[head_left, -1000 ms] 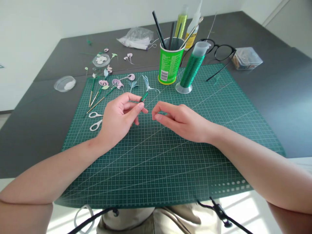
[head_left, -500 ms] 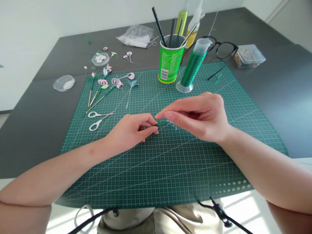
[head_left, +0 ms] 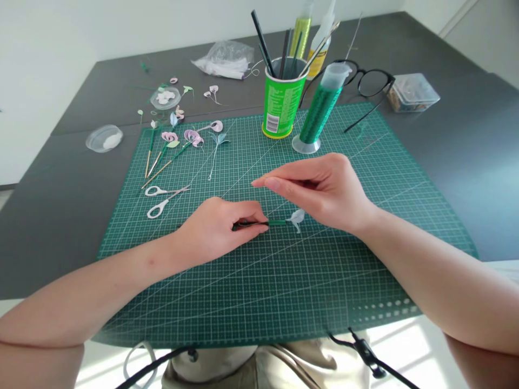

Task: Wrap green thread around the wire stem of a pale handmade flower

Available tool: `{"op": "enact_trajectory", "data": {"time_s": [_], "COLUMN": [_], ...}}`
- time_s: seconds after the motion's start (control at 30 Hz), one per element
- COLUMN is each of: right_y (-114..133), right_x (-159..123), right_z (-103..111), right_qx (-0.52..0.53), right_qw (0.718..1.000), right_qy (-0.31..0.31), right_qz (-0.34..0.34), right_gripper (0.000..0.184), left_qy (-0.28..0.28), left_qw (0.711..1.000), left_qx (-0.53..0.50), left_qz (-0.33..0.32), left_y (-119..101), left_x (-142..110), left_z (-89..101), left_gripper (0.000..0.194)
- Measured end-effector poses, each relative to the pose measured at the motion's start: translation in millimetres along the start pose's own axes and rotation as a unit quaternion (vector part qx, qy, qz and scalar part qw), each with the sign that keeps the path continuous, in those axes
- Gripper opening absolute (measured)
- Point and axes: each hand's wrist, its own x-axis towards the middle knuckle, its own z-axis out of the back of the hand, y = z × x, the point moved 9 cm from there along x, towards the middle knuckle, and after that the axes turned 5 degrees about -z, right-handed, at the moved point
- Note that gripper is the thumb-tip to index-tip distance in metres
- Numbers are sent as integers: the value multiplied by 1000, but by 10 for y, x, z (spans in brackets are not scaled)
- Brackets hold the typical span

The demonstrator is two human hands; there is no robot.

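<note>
My left hand (head_left: 231, 224) is closed around a thin dark stem, with the thumb and fingers pinching it. From my fingertips sticks out the stem's green-wrapped end (head_left: 277, 222), which lies level and carries a pale blue flower (head_left: 297, 219). Above and right of the flower, my right hand (head_left: 320, 186) has its thumb and index fingertip pressed together, pointing left. Whatever that pinch holds is too fine to make out. Both hands are over the green cutting mat (head_left: 243, 292).
White-handled scissors (head_left: 159, 208) lie left of my left hand. Finished flower stems (head_left: 168, 154) rest behind them. Farther back stand a green cup (head_left: 284, 108) of sticks and a green thread spool (head_left: 320, 113), near eyeglasses (head_left: 373, 82) and a clear box (head_left: 412, 93).
My left hand has turned and shifted slightly toward me with the stem, bringing the blue flower into fuller view. My right hand has moved a little left and up, still pinched.
</note>
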Motion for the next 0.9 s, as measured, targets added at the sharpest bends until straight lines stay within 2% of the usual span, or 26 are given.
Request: {"op": "enact_trajectory", "data": {"time_s": [0.2, 0.53, 0.9], "right_y": [-99, -280, -459], "right_x": [29, 99, 94], "right_z": [53, 47, 23], "right_qx": [-25, 8, 14], "right_qw": [998, 991, 977], "right_qy": [-29, 0, 15], "right_qz": [-52, -131, -211], "right_gripper": [24, 24, 23], "left_qy": [-25, -74, -87], "left_qw": [999, 995, 996], "left_qx": [3, 14, 4], "left_qz": [-21, -59, -34], "left_y": [-19, -148, -88], "left_x": [8, -5, -13], "left_z": [43, 147, 159], "left_gripper": [7, 8, 7]}}
